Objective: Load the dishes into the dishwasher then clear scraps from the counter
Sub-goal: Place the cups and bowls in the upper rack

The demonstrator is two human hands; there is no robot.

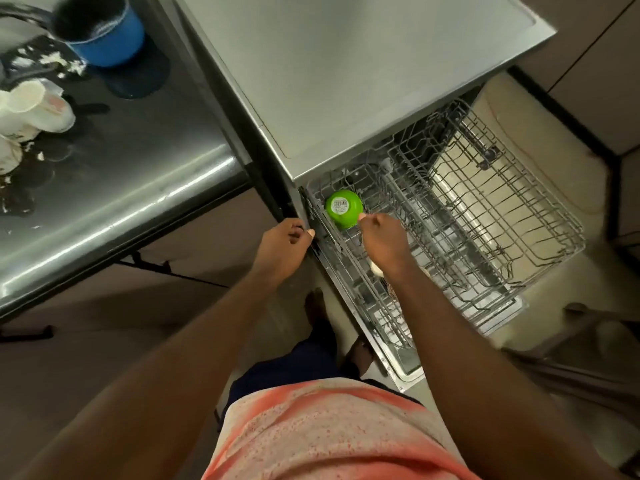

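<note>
The dishwasher (pixel 346 81) is standing right of the bench (pixel 138 188), its rack (pixel 502 209) extending outward. A bowl (pixel 343 206) is lying inverted in the rack's inner left corner, in the right hand's (pixel 384 240) grip. A pot (pixel 104 32) and cups (pixel 31 109) are resting at the bench's left end.

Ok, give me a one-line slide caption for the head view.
Right hand sets an upside-down green bowl in a pulled-out rack while left hand grips the dishwasher edge.
</note>
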